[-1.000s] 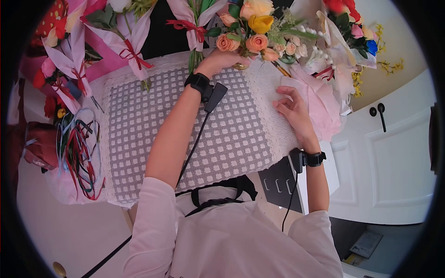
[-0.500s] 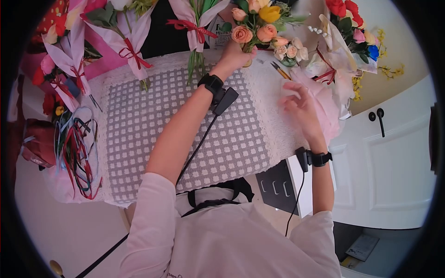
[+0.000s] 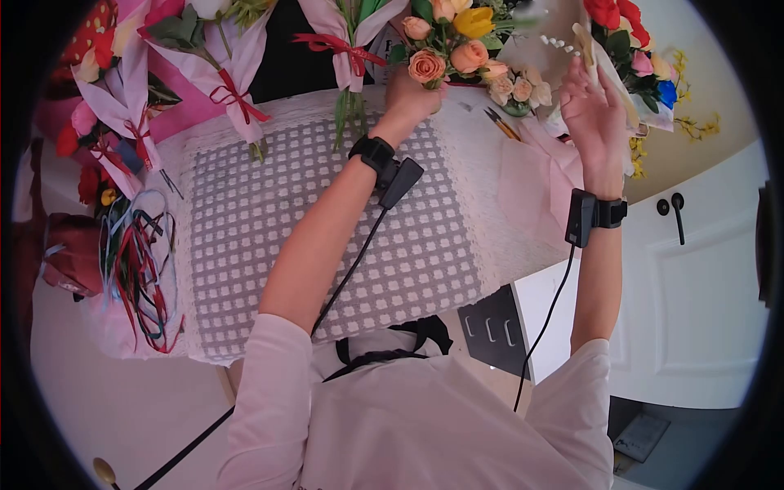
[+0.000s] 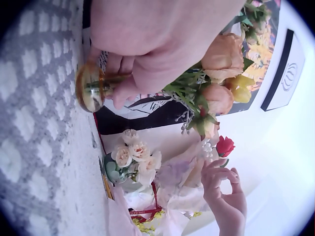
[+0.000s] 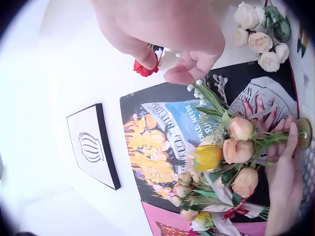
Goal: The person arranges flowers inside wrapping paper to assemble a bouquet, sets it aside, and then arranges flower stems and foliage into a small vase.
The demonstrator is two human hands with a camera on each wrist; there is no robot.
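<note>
In the head view my left hand [image 3: 412, 98] is at the back of the table beneath a bunch of peach roses [image 3: 469, 57] and a yellow tulip [image 3: 474, 23]. The left wrist view has its fingers wrapped around the stems and neck of a small glass vase [image 4: 88, 101], whose round base sits low by the white cloth. My right hand [image 3: 594, 118] is raised at the right, palm up with fingers loosely bent, beside red roses [image 3: 603, 12] and a white-berry sprig [image 3: 559, 44]. A gap separates its thumb and fingers in the right wrist view.
Cream roses in a small pot [image 3: 520, 88] stand right of the vase, near pencil-like sticks [image 3: 501, 122] and pink wrapping paper [image 3: 539, 175]. Wrapped bouquets [image 3: 237, 98] line the back left. Ribbons [image 3: 139, 269] lie left of the checked mat [image 3: 327, 237].
My right hand has risen from beside the pink paper toward the red roses at the back right. My left hand and the vase have shifted slightly right.
</note>
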